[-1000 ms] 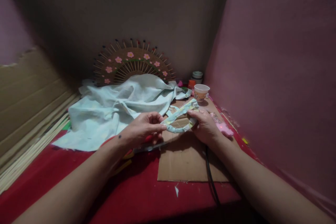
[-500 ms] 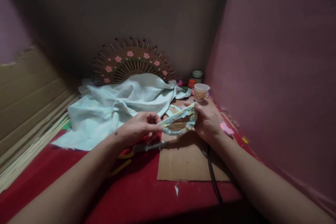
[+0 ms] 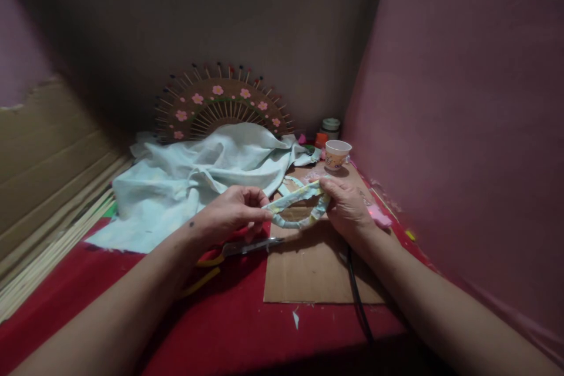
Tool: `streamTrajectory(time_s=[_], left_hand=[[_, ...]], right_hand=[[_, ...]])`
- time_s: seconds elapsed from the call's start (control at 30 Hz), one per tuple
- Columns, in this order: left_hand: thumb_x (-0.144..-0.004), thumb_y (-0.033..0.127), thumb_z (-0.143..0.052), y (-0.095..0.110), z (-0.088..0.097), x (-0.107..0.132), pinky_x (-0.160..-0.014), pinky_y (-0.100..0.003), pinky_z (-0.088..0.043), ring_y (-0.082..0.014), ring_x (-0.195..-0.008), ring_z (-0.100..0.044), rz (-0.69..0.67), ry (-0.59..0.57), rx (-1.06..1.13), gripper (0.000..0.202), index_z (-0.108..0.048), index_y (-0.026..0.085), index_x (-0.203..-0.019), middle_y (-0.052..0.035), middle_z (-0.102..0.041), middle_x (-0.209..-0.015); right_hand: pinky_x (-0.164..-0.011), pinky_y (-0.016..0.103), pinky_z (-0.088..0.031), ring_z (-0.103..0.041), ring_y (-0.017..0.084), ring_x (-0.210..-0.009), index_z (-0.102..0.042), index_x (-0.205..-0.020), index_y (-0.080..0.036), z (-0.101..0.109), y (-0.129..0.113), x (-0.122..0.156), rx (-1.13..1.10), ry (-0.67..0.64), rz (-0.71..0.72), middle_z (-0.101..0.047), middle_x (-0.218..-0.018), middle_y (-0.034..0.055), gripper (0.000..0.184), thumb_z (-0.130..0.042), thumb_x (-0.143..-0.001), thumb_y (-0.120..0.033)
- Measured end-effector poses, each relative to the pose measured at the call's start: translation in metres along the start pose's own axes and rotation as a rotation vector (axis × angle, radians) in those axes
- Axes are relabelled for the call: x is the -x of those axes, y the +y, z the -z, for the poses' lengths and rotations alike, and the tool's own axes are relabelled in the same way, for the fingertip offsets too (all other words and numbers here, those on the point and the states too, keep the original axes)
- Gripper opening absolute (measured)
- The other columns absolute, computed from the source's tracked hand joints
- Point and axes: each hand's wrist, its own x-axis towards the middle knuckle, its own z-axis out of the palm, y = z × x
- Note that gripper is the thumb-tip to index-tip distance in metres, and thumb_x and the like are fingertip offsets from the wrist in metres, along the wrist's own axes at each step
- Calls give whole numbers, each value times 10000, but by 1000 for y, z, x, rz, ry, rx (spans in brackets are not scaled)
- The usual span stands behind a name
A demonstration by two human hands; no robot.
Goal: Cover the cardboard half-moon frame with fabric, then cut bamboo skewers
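Note:
Between my hands is a D-shaped ring wrapped in pale blue and yellow fabric [image 3: 318,211], held above a cardboard sheet [image 3: 304,276]. My left hand [image 3: 240,208] pinches the ring's left corner. At its right end, my right hand [image 3: 348,205] grips the ring between thumb and fingers, some of which are hidden. Below my left hand lie scissors [image 3: 251,245] with yellow handles, their blades reaching onto the cardboard. A large crumpled light blue cloth [image 3: 176,182] is spread out behind my left hand.
A paper cup [image 3: 338,155] stands at the cardboard's far end, near a lidded jar [image 3: 330,127]. Against the back wall leans a flowered fan-shaped piece [image 3: 220,94] edged with matchsticks. A black cord [image 3: 359,299] hangs over the front. Thin sticks [image 3: 57,252] lie along the left side.
The ring's right end has dipped a little as my right hand lowered and shifted its hold. My left hand stays nearly where it was.

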Motion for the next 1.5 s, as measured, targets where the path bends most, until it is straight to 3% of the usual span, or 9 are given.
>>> streamTrajectory(time_s=[0.13,0.3,0.47,0.67,0.93,1.17,1.23,1.37,1.5], left_hand=[[-682,241,-674,-1,3,-1,-354,-178,-293,-70,-328,-450,-17,28,-9,174,-518,168,-715,48,-524,-406],[-699,236,-664,-6,10,-5,-358,-183,-255,-70,-350,-467,-53,49,-25,155,-526,173,-729,41,-539,-442],[-696,236,-662,-8,9,-5,-361,-188,-254,-71,-351,-460,-55,47,-23,156,-525,171,-730,42,-532,-442],[-688,236,-669,-8,8,-5,-351,-190,-248,-78,-338,-456,-47,46,-6,169,-515,175,-720,48,-521,-429],[-703,236,-668,-8,8,-5,-354,-186,-249,-68,-337,-449,-56,41,39,158,-524,173,-708,51,-516,-430],[-674,197,-668,-10,10,-8,-376,-192,-330,-81,-360,-499,-60,84,84,166,-512,166,-722,34,-571,-506],[-676,192,-666,-10,9,-8,-376,-190,-339,-81,-359,-503,-62,94,100,165,-508,165,-718,33,-574,-503],[-654,171,-676,-9,7,-8,-369,-179,-339,-75,-353,-499,-71,114,169,171,-510,157,-692,34,-568,-479],[-635,145,-687,-8,4,-8,-351,-169,-334,-72,-340,-491,-62,121,226,173,-516,150,-659,43,-544,-448]], right_hand=[[-669,290,-472,-592,157,-635,-711,-713,-196,0,3,0,-26,37,17,-667,-673,4,144,-710,-639,-320],[-715,317,-487,-621,178,-718,-671,-743,-227,-4,3,0,-125,-20,16,-670,-700,-5,182,-672,-715,-407],[-761,375,-496,-627,247,-893,-668,-827,-203,-8,-2,5,-147,-65,-45,-695,-806,58,456,-544,-723,-629],[-750,339,-501,-634,229,-886,-697,-838,-204,-6,-3,9,-47,-141,-67,-696,-816,48,302,-640,-718,-476],[-702,321,-516,-641,183,-731,-667,-713,-217,-7,-1,5,-36,-64,-60,-670,-694,14,227,-725,-642,-424],[-816,413,-501,-618,277,-968,-671,-900,-163,-4,2,9,-192,-197,-140,-692,-897,114,544,-609,-660,-647],[-822,433,-503,-615,286,-983,-661,-934,-153,-4,1,10,-219,-246,-160,-692,-911,121,528,-616,-680,-615],[-784,427,-532,-639,243,-942,-626,-979,-183,-4,3,10,-191,-330,-184,-698,-902,72,307,-630,-770,-408],[-764,394,-550,-655,209,-894,-612,-973,-177,-4,7,8,-187,-342,-183,-697,-895,53,210,-600,-809,-307]])
